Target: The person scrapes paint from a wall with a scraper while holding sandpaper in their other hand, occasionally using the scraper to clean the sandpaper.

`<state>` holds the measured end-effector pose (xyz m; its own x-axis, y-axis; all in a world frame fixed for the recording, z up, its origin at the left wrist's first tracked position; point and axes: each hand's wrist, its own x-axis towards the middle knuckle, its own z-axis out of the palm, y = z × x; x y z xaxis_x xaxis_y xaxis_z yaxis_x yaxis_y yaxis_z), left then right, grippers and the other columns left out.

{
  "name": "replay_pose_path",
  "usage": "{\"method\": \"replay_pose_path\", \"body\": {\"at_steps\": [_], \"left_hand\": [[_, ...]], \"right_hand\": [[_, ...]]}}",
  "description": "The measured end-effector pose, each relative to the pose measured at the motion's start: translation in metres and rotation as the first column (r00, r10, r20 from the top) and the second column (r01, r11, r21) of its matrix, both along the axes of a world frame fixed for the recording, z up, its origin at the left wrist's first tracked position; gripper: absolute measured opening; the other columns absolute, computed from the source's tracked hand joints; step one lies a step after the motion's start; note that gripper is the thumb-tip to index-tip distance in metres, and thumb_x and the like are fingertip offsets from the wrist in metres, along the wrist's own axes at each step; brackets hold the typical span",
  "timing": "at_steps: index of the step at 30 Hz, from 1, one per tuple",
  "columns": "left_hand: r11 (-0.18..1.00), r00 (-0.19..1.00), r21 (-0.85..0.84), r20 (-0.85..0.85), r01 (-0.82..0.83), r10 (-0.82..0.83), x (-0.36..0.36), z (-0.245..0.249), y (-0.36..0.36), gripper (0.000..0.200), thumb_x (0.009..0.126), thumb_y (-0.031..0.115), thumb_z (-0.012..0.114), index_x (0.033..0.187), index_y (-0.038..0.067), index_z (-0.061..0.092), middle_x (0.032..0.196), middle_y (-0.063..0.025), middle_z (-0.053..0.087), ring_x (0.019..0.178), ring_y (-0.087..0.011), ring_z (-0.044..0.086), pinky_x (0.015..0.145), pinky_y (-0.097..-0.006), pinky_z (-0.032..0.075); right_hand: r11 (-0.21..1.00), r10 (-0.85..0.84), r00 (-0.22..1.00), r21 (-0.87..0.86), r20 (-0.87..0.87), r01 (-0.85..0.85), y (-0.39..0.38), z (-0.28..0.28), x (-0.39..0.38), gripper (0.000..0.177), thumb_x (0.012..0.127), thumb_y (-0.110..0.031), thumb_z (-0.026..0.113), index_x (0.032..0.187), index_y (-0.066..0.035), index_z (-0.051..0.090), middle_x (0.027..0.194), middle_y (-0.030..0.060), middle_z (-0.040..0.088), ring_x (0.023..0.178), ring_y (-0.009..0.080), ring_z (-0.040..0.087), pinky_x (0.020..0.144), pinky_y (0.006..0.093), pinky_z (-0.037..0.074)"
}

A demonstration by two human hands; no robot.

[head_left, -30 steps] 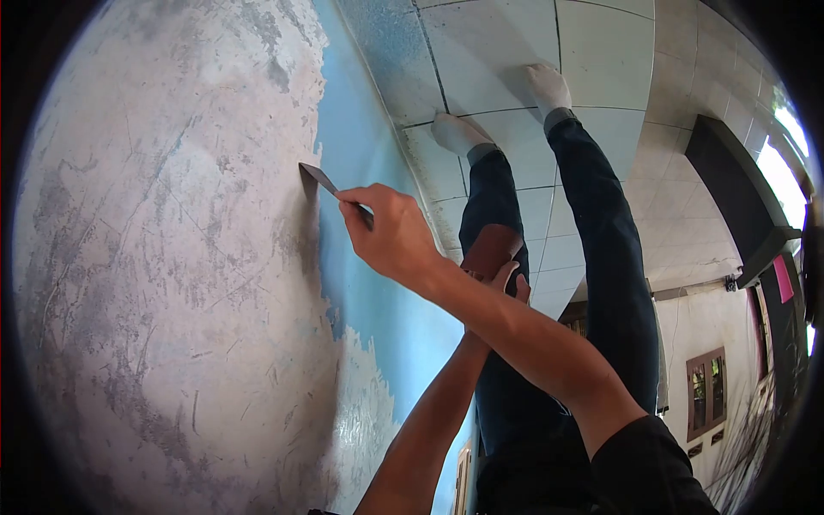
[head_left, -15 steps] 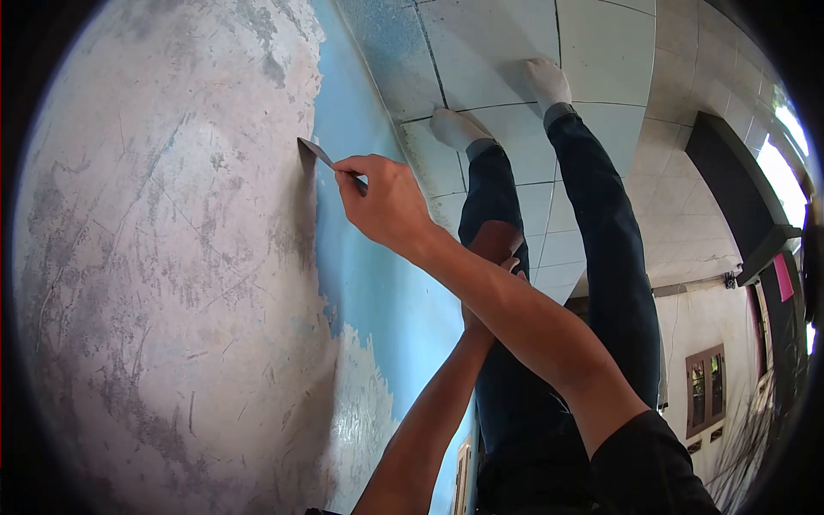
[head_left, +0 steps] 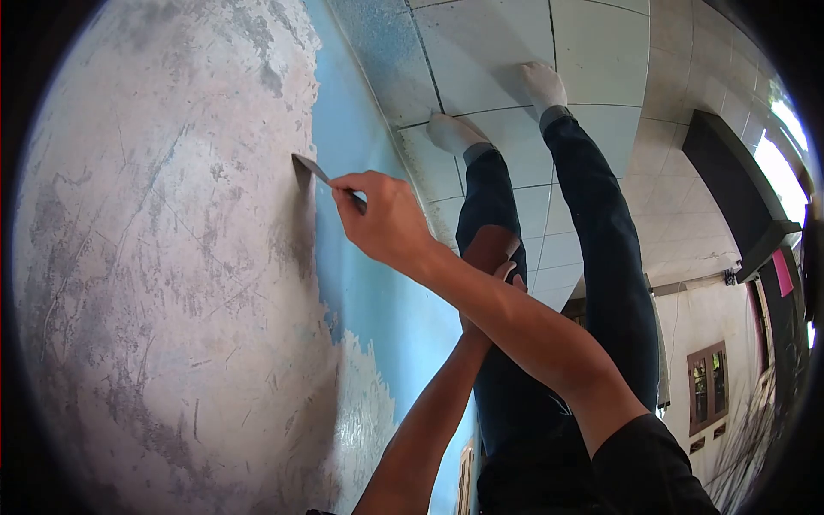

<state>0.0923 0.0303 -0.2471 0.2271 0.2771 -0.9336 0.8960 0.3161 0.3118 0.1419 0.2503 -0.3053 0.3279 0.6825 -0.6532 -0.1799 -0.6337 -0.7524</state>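
My right hand (head_left: pixel 384 219) is closed around the handle of a putty knife (head_left: pixel 311 167). The blade's edge rests against the wall (head_left: pixel 172 283), on a pale, scraped patch just beside the ragged border of the blue paint (head_left: pixel 343 249). Under my right forearm, which crosses over my left one, my left hand (head_left: pixel 493 249) is held near my legs. Its fingers are curled around something dark that is mostly hidden, so I cannot make out what it is.
Pale floor tiles (head_left: pixel 489 60) meet the painted wall along a seam. My bare feet (head_left: pixel 542 86) stand on them. Off to the right are a dark beam-like structure (head_left: pixel 738 189), another wall with a brown-framed window (head_left: pixel 707 386), and a pink item (head_left: pixel 782 273).
My right hand and the putty knife have shifted slightly down and left in the view, along the paint border. My left hand has barely moved.
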Motion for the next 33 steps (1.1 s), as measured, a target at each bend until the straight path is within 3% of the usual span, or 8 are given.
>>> {"method": "replay_pose_path", "body": {"at_steps": [4, 9, 15, 18, 22, 26, 29, 33], "left_hand": [[0.993, 0.993, 0.042, 0.046, -0.112, 0.11, -0.013, -0.006, -0.018, 0.041, 0.099, 0.036, 0.068, 0.135, 0.017, 0.065, 0.115, -0.0008, 0.068, 0.107, -0.0202, 0.062, 0.096, -0.0354, 0.048], [0.99, 0.993, 0.116, 0.092, -0.08, 0.069, -0.013, -0.01, -0.019, 0.036, 0.102, 0.025, 0.068, 0.133, 0.008, 0.064, 0.079, -0.0034, 0.068, 0.074, -0.0113, 0.065, 0.073, -0.0298, 0.053], [0.948, 0.989, 0.316, 0.129, 0.032, -0.077, -0.017, -0.014, -0.009, 0.034, 0.102, 0.026, 0.067, 0.133, 0.01, 0.065, 0.091, -0.002, 0.072, 0.091, -0.0175, 0.068, 0.088, -0.0329, 0.052], [0.987, 0.993, 0.158, 0.109, 0.034, -0.052, -0.019, -0.014, -0.013, 0.037, 0.101, 0.027, 0.068, 0.135, 0.011, 0.064, 0.105, -0.0016, 0.072, 0.1, -0.0197, 0.067, 0.093, -0.0339, 0.051], [0.98, 0.993, 0.199, 0.107, 0.032, -0.054, -0.019, -0.006, -0.003, 0.042, 0.1, 0.031, 0.068, 0.137, 0.013, 0.062, 0.127, -0.0029, 0.068, 0.119, -0.022, 0.063, 0.103, -0.0385, 0.048], [0.995, 0.999, -0.092, 0.018, 0.035, -0.034, 0.006, 0.008, 0.048, 0.079, 0.082, 0.05, 0.078, 0.145, 0.01, 0.054, 0.146, -0.0145, 0.056, 0.139, -0.0344, 0.049, 0.118, -0.0477, 0.036], [0.993, 0.988, 0.007, 0.104, 0.117, -0.117, -0.012, 0.0, 0.026, 0.077, 0.083, 0.051, 0.076, 0.144, 0.01, 0.054, 0.144, -0.0149, 0.057, 0.137, -0.0353, 0.05, 0.117, -0.0479, 0.036], [0.993, 0.998, -0.1, 0.005, 0.065, -0.065, -0.005, 0.007, 0.038, 0.074, 0.083, 0.05, 0.075, 0.142, 0.01, 0.056, 0.143, -0.0152, 0.057, 0.134, -0.036, 0.051, 0.115, -0.0484, 0.037]], "right_hand": [[0.99, -0.014, 0.996, -0.143, -0.084, 0.002, 0.019, -0.021, 0.004, 0.016, 0.094, -0.009, 0.069, 0.103, 0.002, 0.078, 0.09, 0.0202, 0.077, 0.073, 0.0312, 0.075, 0.069, 0.0386, 0.059], [0.995, 0.035, 0.992, -0.084, -0.123, -0.046, -0.002, 0.006, 0.004, 0.018, 0.094, -0.01, 0.068, 0.105, 0.0, 0.078, 0.094, 0.0192, 0.078, 0.081, 0.0307, 0.077, 0.075, 0.0387, 0.059], [0.986, 0.011, 0.99, -0.165, -0.143, -0.035, 0.014, -0.021, 0.009, 0.019, 0.094, -0.01, 0.069, 0.107, 0.001, 0.078, 0.095, 0.0208, 0.077, 0.083, 0.0309, 0.077, 0.076, 0.0382, 0.06], [0.995, 0.027, 0.988, -0.092, -0.151, -0.041, 0.0, -0.003, 0.004, 0.019, 0.095, -0.013, 0.069, 0.106, 0.0, 0.078, 0.096, 0.0202, 0.078, 0.083, 0.0313, 0.077, 0.077, 0.0378, 0.06], [0.989, 0.023, 1.0, -0.142, -0.019, -0.026, 0.017, -0.044, -0.002, 0.02, 0.096, -0.015, 0.069, 0.107, -0.002, 0.079, 0.095, 0.0177, 0.078, 0.082, 0.0299, 0.077, 0.078, 0.0377, 0.06], [0.99, 0.022, 0.994, -0.135, -0.109, -0.036, 0.015, -0.042, 0.009, 0.018, 0.095, -0.015, 0.069, 0.103, -0.002, 0.079, 0.094, 0.0175, 0.078, 0.083, 0.0301, 0.077, 0.077, 0.0368, 0.059], [0.997, 0.016, 0.995, -0.073, -0.104, -0.023, 0.001, -0.027, 0.005, 0.018, 0.095, -0.015, 0.069, 0.103, -0.003, 0.079, 0.093, 0.0179, 0.078, 0.084, 0.0304, 0.077, 0.077, 0.0357, 0.059], [0.988, -0.015, 1.0, -0.151, -0.027, 0.011, 0.024, -0.061, -0.001, 0.018, 0.095, -0.014, 0.069, 0.104, -0.003, 0.079, 0.094, 0.0186, 0.078, 0.086, 0.0306, 0.078, 0.078, 0.0363, 0.059]]}}
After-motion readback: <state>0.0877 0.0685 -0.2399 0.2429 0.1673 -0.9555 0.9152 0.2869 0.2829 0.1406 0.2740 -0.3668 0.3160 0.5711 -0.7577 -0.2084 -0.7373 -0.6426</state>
